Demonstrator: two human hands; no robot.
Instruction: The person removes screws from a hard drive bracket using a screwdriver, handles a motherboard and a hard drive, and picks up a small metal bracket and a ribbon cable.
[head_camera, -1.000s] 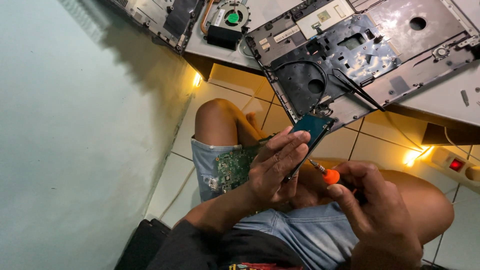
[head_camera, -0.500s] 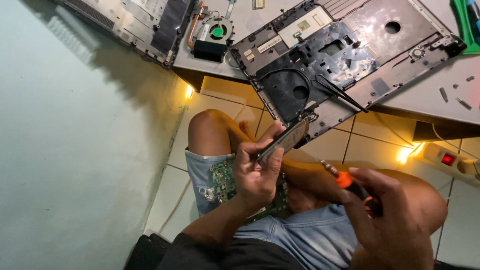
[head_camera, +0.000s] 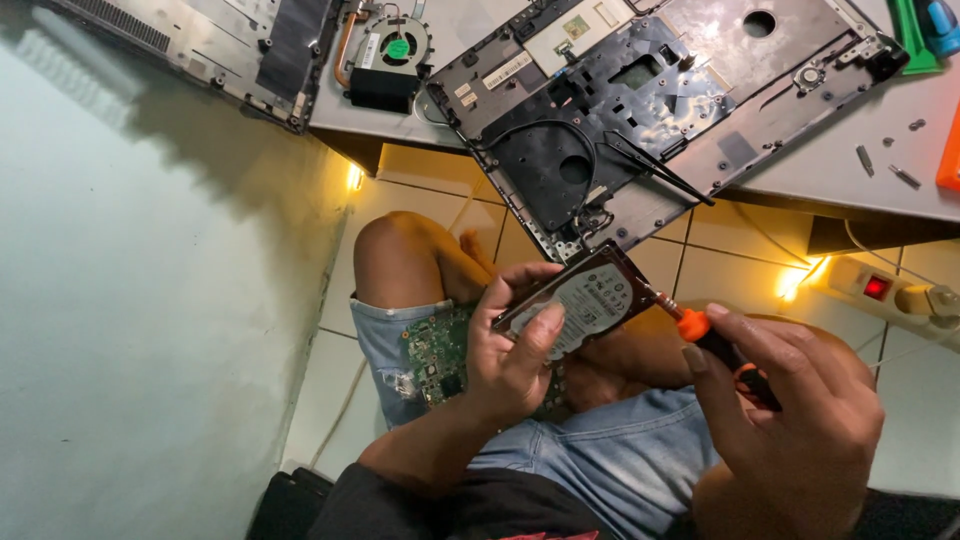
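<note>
Right hand (head_camera: 790, 420) lower right of frame, fingers wrapped round orange-black screwdriver (head_camera: 712, 345), tip touching right corner of hard drive (head_camera: 580, 295). Left hand (head_camera: 515, 355) at centre, pinching hard drive by edges, thumb on label, drive tilted above lap. Green circuit board (head_camera: 435, 355) on denim shorts below. Further up: stripped laptop chassis (head_camera: 650, 110) on surface (head_camera: 840, 170), cooling fan (head_camera: 390, 60) upper left, power strip (head_camera: 885, 290) on floor, right.

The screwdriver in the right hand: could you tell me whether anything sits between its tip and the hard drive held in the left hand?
Nothing visible does. The screwdriver in the right hand points its tip straight at the right edge of the hard drive, which the left hand holds tilted. The left thumb lies across the label, away from that edge.
</note>
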